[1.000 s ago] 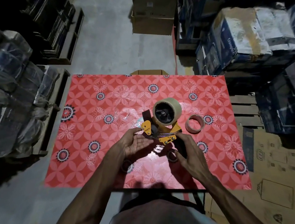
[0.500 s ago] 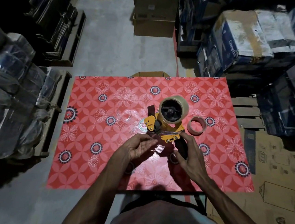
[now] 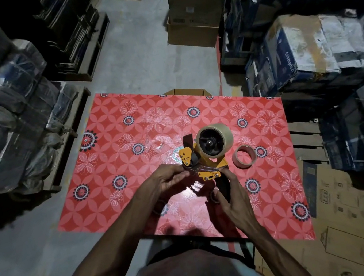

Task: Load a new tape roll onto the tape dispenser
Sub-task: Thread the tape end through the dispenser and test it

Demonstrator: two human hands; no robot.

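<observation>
Here both hands [image 3: 203, 186] grip the tape dispenser [image 3: 202, 160]; a spent core [image 3: 245, 156] lies beside.

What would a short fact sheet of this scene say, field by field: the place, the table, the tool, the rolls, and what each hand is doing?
place: storeroom, stacked cartons around
table: red flowered cover
tool: yellow tape dispenser, held above the table
new roll: clear tape roll seated on the dispenser's hub
spare ring: near-empty tape core lying on the table, right of the dispenser
left hand: fingers at the dispenser's front end
right hand: wrapped round the black handle
</observation>
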